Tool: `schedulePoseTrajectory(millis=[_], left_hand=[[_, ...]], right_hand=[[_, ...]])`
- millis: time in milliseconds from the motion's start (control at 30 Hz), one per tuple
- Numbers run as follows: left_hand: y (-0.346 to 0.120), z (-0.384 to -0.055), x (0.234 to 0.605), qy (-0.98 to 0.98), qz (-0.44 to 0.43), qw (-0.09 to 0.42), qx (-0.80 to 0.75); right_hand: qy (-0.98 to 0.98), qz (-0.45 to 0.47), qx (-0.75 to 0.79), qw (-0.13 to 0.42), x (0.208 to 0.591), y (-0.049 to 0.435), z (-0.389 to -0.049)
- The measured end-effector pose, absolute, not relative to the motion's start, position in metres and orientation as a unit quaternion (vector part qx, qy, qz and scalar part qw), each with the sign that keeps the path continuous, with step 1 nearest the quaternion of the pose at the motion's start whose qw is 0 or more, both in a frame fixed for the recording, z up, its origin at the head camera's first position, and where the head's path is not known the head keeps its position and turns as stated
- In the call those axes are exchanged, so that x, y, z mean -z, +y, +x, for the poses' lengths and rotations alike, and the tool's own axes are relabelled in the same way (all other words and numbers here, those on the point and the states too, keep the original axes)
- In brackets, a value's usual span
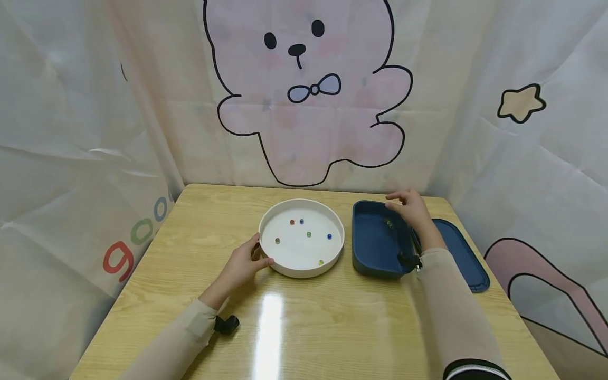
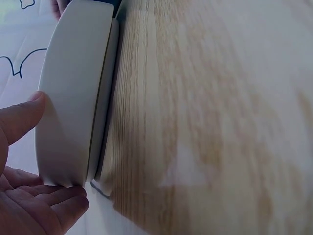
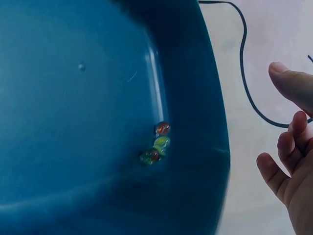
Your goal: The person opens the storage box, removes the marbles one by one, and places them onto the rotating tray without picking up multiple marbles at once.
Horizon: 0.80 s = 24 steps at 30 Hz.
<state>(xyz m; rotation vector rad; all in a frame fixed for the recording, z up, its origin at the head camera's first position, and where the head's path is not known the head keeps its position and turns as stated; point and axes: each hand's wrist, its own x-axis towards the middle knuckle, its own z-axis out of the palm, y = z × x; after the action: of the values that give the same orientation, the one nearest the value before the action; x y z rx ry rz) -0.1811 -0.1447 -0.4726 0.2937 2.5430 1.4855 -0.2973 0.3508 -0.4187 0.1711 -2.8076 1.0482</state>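
Observation:
A round white dish point(image 1: 300, 252) stands near the middle of the table, holding several small glass marbles point(image 1: 309, 234) in red, blue, green and yellow. My left hand point(image 1: 242, 264) holds the dish's left side, the thumb at the rim and the fingers against the outer wall point(image 2: 73, 98). To the right, a deep blue box point(image 1: 380, 248) has more marbles point(image 3: 159, 144), orange and green, gathered in one corner. Over the box's far right rim is my right hand point(image 1: 412, 214), thumb and fingers apart, nothing visible between them.
A flat blue lid point(image 1: 463, 256) lies to the right of the box, partly hidden by the right forearm. The wooden table point(image 1: 323, 327) meets printed curtains point(image 1: 309, 132) at its back and sides. Dark camera mounts point(image 1: 226, 324) sit at the wrists.

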Motion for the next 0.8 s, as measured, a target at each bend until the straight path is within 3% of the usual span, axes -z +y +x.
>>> schedulePoseTrajectory(millis=[800], left_hand=[[-0.144, -0.180, 0.476, 0.854, 0.099, 0.082, -0.503]], right_hand=[[-0.943, 0.055, -0.325, 0.050, 0.445, 0.356, -0.297]])
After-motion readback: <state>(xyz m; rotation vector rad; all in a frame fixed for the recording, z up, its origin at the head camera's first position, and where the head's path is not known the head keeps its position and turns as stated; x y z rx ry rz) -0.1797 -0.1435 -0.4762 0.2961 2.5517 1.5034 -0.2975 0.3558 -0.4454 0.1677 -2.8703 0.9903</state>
